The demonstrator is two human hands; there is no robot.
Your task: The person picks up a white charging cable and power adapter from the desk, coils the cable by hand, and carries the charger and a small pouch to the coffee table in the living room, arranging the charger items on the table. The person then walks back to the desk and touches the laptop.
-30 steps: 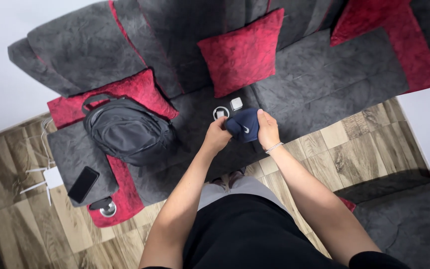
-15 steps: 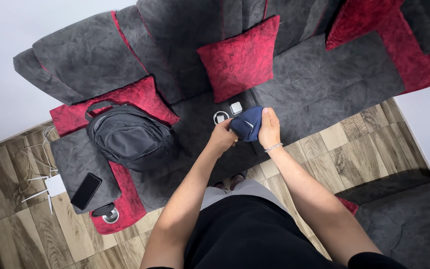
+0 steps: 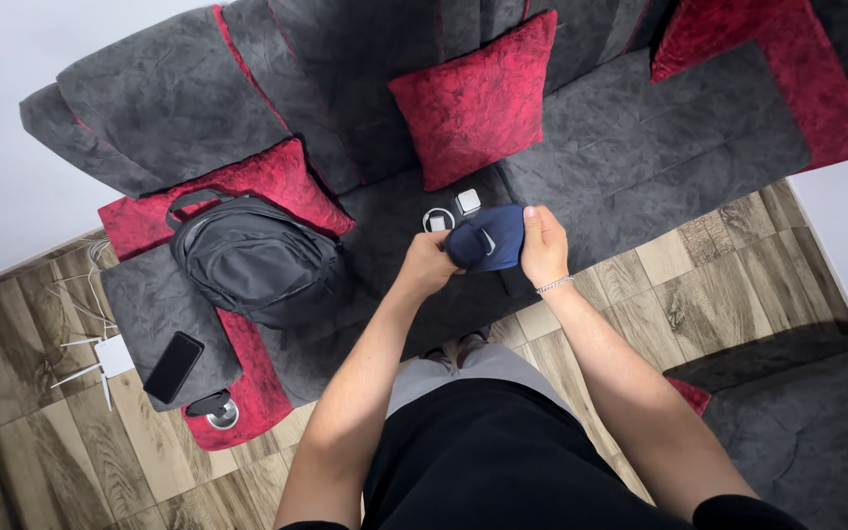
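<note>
Gripping a navy pouch (image 3: 488, 238) from both ends, we are pinching it with the left hand (image 3: 428, 263) and clamping its far edge with the right hand (image 3: 545, 247), above the sofa (image 3: 640, 147) seat. We seem mid-handling; next calls for steady fingers. Just behind are lying a coiled cable (image 3: 437, 220) and charger (image 3: 467, 202); a backpack (image 3: 252, 257) is sitting well left.
</note>
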